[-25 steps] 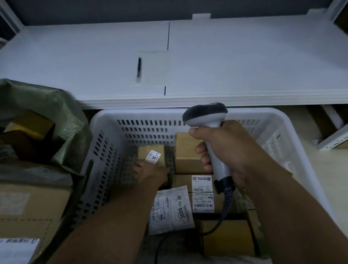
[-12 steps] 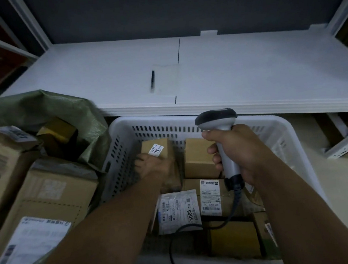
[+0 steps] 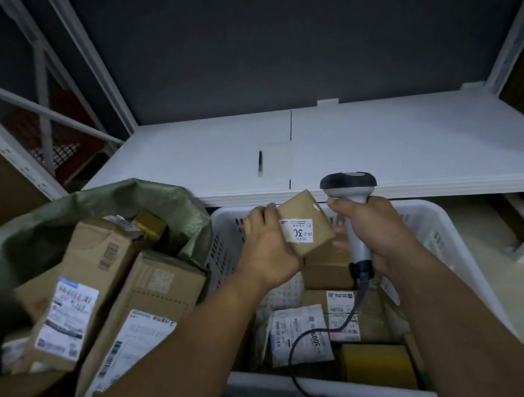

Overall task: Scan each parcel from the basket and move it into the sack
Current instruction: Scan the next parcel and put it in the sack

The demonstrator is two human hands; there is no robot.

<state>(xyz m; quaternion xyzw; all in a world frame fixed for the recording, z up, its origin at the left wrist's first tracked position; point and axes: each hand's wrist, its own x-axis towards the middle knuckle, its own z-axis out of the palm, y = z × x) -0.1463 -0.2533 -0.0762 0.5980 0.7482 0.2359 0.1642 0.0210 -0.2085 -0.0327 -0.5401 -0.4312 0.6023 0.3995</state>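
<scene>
The white shelf (image 3: 408, 139) is running along behind the basket (image 3: 445, 225). Just left of the basket, the green sack (image 3: 101, 201) is gaping upward and already holding several boxes, probably so that each scanned parcel needs only a short swing across. The basket is holding more parcels (image 3: 342, 312) on its floor, so the job looks partway through. Above the basket's far left corner, the left hand (image 3: 268, 249) is gripping a small brown box (image 3: 311, 208) by its side. This is likely keeping the labelled face uncovered and turned up. Over the basket's middle, the right hand (image 3: 377, 228) is wrapping round the scanner (image 3: 349, 186), waiting just beside the box. I cannot tell whether the scanner is aiming at the white label (image 3: 297, 230) yet.
</scene>
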